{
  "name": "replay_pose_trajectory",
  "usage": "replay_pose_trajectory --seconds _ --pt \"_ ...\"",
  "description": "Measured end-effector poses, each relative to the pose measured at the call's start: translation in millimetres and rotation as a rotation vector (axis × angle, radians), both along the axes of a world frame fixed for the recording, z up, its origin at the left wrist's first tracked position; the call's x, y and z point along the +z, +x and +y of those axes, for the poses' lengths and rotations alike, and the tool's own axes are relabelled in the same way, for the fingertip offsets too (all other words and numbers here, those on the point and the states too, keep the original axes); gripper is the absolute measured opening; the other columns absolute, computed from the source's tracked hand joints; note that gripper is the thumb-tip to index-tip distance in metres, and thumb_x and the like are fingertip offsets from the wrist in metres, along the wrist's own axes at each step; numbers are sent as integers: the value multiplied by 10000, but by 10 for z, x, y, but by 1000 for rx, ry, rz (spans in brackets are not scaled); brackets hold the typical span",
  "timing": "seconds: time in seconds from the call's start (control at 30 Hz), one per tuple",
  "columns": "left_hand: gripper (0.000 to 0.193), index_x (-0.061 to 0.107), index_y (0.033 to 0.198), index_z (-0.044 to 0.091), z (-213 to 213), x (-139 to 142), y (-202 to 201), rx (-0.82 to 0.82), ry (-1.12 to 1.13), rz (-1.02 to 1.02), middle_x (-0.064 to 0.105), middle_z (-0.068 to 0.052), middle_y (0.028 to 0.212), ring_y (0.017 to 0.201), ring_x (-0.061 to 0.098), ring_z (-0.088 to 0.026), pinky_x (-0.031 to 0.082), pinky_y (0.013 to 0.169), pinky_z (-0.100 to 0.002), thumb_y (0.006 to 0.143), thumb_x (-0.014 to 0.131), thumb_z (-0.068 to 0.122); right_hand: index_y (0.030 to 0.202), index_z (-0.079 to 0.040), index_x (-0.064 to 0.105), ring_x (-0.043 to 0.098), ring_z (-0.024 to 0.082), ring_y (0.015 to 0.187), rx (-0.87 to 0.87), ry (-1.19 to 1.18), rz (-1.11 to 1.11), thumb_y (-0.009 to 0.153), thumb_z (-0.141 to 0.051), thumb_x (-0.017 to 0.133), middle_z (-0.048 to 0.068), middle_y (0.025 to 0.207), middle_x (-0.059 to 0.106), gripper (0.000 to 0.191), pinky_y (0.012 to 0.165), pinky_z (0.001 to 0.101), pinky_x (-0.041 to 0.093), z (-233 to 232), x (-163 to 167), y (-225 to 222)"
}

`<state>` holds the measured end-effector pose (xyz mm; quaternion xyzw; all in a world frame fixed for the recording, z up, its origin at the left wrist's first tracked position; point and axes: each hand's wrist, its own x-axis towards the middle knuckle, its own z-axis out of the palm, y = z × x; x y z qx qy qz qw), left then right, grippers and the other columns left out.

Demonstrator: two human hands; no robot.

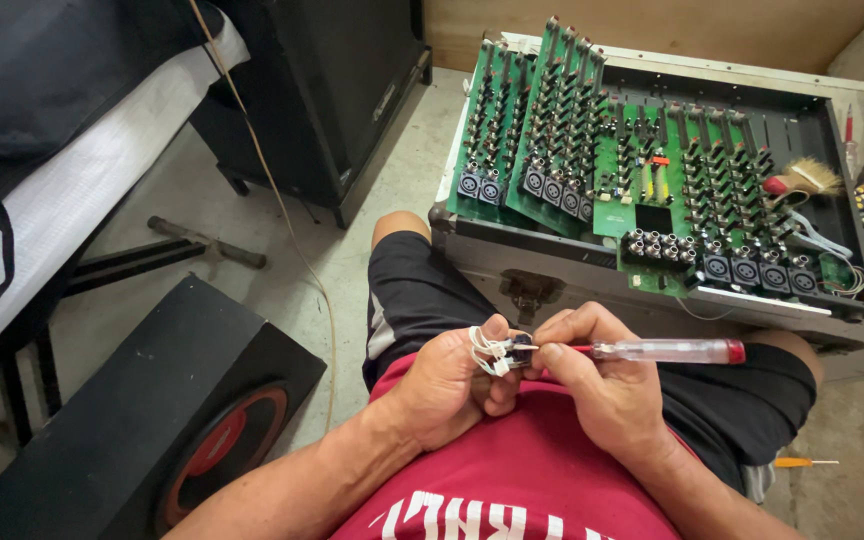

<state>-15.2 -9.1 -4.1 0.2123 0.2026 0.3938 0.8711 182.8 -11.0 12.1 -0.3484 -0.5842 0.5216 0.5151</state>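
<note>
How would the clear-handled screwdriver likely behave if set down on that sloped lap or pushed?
The screwdriver has a round, smooth clear handle, so it would probably roll. It looks slim and rigid, likely light. The right hand pinches it near the shaft, which suggests little effort is needed.

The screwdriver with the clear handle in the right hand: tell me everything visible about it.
The clear-handled screwdriver with a red end cap looks like transparent plastic, with a thin shaft, red near the handle. It lies roughly horizontal above the person's lap, cap pointing right. The right hand pinches the shaft near the tip; the handle juts free. The tip meets a small dark component with white wires held in the left hand. The tip itself is hidden by fingers.
</note>
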Motion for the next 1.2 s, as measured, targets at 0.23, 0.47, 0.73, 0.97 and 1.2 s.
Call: replay_pose_trajectory --seconds 0.23,0.47,0.73,0.97,1.2 --pt "449 666 1005 22 18 23 11 -14 16 -3 628 -19 823 631 502 -87 399 557 -237 1098 500 429 967 17 533 601 178 823 6 -37 258 946 54 552 154 942 634 47 774 317 529 19 -74 4" --pt "451 651 987 25 23 52 3 -21 -40 -7 601 -11 796 629 488 -87 390 551 -235 1097 485 430 997 20 521 558 185 862 39 29 308 972 36 559 150 943 595 48 834 326 497 30 -149 40" --pt "404 655 990 40 20 56 11 2 -54 -14 610 -20 785 619 499 -93 396 545 -238 1098 493 394 992 15 524 575 174 868 18 31 236 969 43 554 150 959 612 46 836 321 512 15 -117 34" --pt "399 675 1004 14 17 48 -9 -11 -48 9 641 -22 822 626 506 -74 395 546 -224 1089 501 363 973 9 531 593 153 850 5 37 116 953 64 552 136 961 633 63 799 294 526 14 -62 36" --pt "466 687 1017 9 35 -2 2 -26 -48 2 624 -14 786 614 512 -83 401 540 -231 1099 502 429 991 23 558 610 165 833 -12 48 29 948 60 565 140 952 633 57 772 304 543 16 -38 20"
